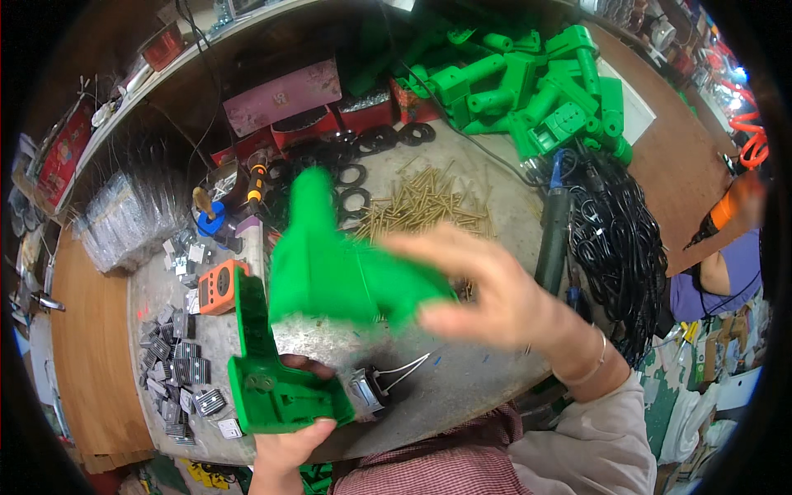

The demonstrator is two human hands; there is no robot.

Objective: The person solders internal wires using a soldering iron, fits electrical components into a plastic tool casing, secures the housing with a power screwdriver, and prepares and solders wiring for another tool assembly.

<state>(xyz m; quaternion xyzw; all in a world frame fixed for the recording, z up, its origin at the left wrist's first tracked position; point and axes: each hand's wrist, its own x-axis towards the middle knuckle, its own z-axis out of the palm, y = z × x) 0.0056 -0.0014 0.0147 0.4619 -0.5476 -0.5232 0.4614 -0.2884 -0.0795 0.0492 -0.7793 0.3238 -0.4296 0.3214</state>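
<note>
My left hand [289, 450] is closed round a green plastic housing half [285, 396], its ribbed hollow inside facing up, near the table's front edge. Above and to the right of it, my right hand [507, 301] grips a second green plastic housing piece [330, 276] by its right end. Motion blurs this piece and the fingers on it. The two green parts overlap in view; whether they touch I cannot tell. Beside the left hand's housing lies a small metal-and-black component [370, 389] with white wires. Behind the raised piece is a pile of long brass-coloured screws [433, 202].
Green housings [528, 91] are heaped at the back right, with bundled black cables [615, 247] and a dark cylindrical tool [554, 239] nearer. Black rings [355, 198], a yellow-black screwdriver [256, 183], an orange meter [216, 287] and grey finned blocks [186, 363] lie left. Another person's arm [714, 272] shows far right.
</note>
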